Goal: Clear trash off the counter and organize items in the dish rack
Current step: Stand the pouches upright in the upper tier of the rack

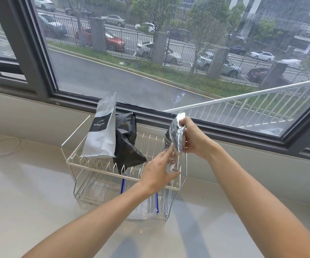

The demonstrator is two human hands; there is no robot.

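A white wire dish rack [87, 164] stands on the pale counter under the window. In its upper tier a tall white coffee bag [102, 135] stands upright at the left, and a crumpled black bag [127, 144] leans beside it. I hold a shiny silver foil bag [175, 135] upright over the rack's right end. My right hand [195, 138] grips its upper part from the right. My left hand [158, 174] pinches its lower end, just above the rack's front rail.
A clear plastic container with blue edges [146, 207] sits in the rack's lower tier. A thin white cable [3, 146] lies on the counter at far left. The dark window frame [150, 112] and sill run close behind the rack.
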